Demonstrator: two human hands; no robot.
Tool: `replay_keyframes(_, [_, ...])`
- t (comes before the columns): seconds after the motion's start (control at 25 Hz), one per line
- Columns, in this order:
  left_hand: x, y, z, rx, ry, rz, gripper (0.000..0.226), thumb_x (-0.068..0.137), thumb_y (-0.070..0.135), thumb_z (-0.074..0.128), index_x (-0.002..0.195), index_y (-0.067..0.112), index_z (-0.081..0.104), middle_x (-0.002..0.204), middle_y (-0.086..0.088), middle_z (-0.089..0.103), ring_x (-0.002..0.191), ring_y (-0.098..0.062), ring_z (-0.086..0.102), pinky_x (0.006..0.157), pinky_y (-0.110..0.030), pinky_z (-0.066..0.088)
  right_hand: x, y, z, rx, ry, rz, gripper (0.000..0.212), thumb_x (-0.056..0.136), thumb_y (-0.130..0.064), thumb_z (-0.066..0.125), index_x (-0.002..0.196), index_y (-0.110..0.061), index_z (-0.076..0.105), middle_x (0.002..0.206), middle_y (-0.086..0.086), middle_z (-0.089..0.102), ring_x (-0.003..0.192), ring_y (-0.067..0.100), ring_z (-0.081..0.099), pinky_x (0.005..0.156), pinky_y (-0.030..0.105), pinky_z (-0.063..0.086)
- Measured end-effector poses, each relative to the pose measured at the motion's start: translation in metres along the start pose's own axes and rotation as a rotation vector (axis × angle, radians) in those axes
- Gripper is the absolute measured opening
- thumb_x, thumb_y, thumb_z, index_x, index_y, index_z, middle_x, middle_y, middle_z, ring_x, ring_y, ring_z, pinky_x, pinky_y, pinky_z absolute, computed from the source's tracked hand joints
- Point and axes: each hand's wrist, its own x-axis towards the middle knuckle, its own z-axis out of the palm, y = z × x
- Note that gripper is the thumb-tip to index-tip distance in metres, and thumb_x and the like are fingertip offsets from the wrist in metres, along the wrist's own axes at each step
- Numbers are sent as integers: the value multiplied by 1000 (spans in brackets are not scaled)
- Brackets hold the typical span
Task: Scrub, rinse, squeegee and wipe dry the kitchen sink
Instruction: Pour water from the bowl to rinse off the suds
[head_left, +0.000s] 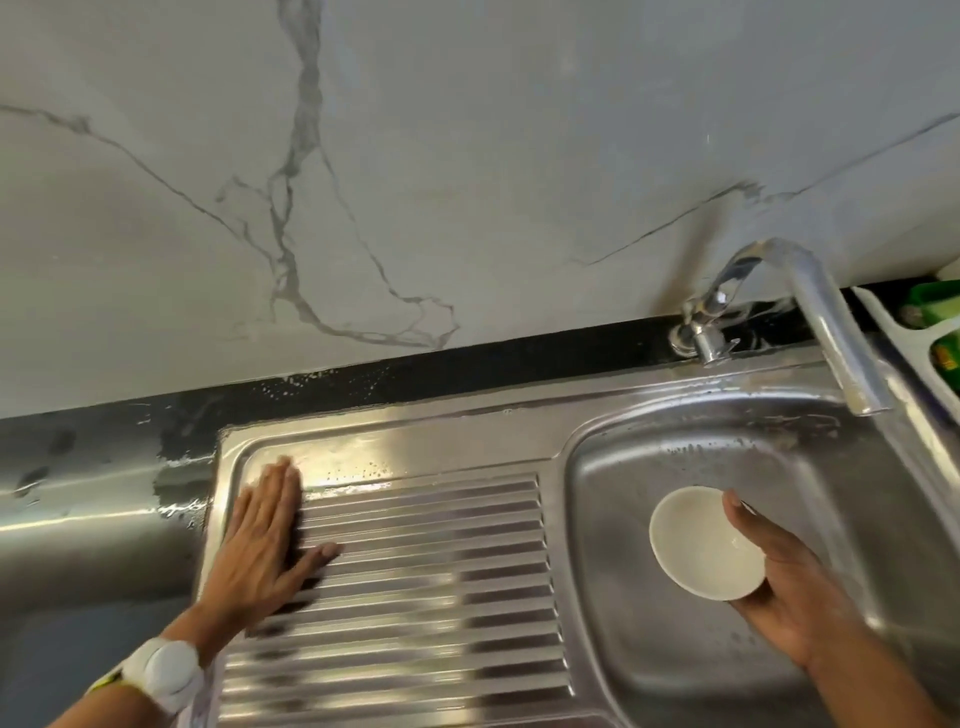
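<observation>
A stainless steel sink (618, 571) fills the lower right, with a ribbed drainboard (415, 571) on its left. My left hand (265, 540) lies flat with straight fingers on the drainboard's far left corner. My right hand (784, 587) holds a small white bowl (701, 540) over the sink basin, thumb on the rim and fingers under it. The bowl tilts toward me and looks empty. A chrome tap (826, 322) arches over the basin's back right corner. Water drops dot the drainboard's back edge.
A grey marble-veined wall (415, 182) rises behind a black counter strip (467, 364). A white rack (893, 327) with green items (935, 306) stands at the far right. Wet grey countertop (78, 493) lies left of the sink. A white wrist device (166, 670) is on my left arm.
</observation>
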Motion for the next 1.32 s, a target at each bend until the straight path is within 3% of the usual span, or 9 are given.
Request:
replay_keyframes(0.12, [-4, 1, 5, 80, -60, -141, 109, 89, 84, 22, 164, 10, -6, 172, -11, -14, 160, -28, -7, 127, -60, 11, 7, 2, -2, -23, 21, 6, 41, 75, -50, 83, 108, -26, 80, 130, 11, 65, 120, 37, 60, 100, 54, 51])
replay_keyframes(0.24, [18, 46, 7, 77, -63, -78, 111, 90, 86, 24, 164, 9, -8, 172, -12, -15, 160, -28, -10, 125, -63, 12, 16, -1, -4, -63, -11, 5, 62, 63, -57, 91, 115, -27, 78, 134, 13, 63, 122, 42, 59, 98, 68, 51])
replay_keyframes(0.4, [93, 221, 29, 31, -80, 183, 97, 98, 72, 32, 164, 11, -6, 172, -12, -14, 159, -28, -15, 128, -57, 1, 17, -5, -2, -30, 2, -20, 42, 78, -46, 80, 115, -28, 76, 136, 15, 61, 118, 42, 59, 89, 61, 56])
replay_keyframes(0.48, [128, 299, 46, 30, -136, 291, 93, 99, 59, 42, 164, 9, -2, 172, -14, -10, 159, -32, -12, 128, -56, -3, 11, -11, 1, 36, -10, -25, 45, 80, -43, 77, 121, -25, 73, 135, 17, 61, 119, 45, 59, 92, 69, 53])
replay_keyframes(0.68, [121, 372, 106, 10, -547, 485, 46, 96, 22, 55, 141, 10, 56, 144, -17, 56, 137, -38, 48, 118, -47, 36, -5, -22, -23, 206, 86, -63, 42, 85, -35, 75, 121, -16, 68, 124, 23, 66, 112, 42, 65, 93, 63, 56])
replay_keyframes(0.84, [144, 369, 72, -403, -256, 161, 28, 89, 17, 56, 104, 26, 77, 103, 6, 78, 97, -17, 73, 89, -29, 57, 7, -21, -58, 383, 139, -43, 56, 85, -38, 77, 132, -14, 61, 133, 25, 63, 118, 45, 64, 95, 67, 54])
replay_keyframes(1.0, [203, 376, -26, -733, 95, 51, 18, 95, 31, 72, 112, 37, 75, 95, 18, 76, 82, 4, 70, 79, -17, 57, 16, -26, -52, 480, 107, -14, 64, 84, -56, 73, 131, -13, 64, 127, 30, 66, 114, 58, 63, 98, 76, 44])
replay_keyframes(1.12, [240, 408, -62, -674, 103, 142, 22, 96, 46, 63, 115, 42, 73, 89, 18, 76, 77, 0, 70, 77, -24, 60, 17, -44, -35, 525, 30, 21, 68, 91, -67, 60, 128, -11, 68, 121, 29, 70, 111, 56, 65, 91, 77, 48])
replay_keyframes(1.32, [247, 451, -49, -520, 122, 180, 4, 92, 23, 70, 89, 21, 73, 82, 4, 72, 76, -19, 71, 73, -38, 62, 14, -67, -25, 544, -8, 36, 68, 91, -70, 57, 122, -11, 73, 112, 26, 75, 107, 50, 67, 95, 75, 48])
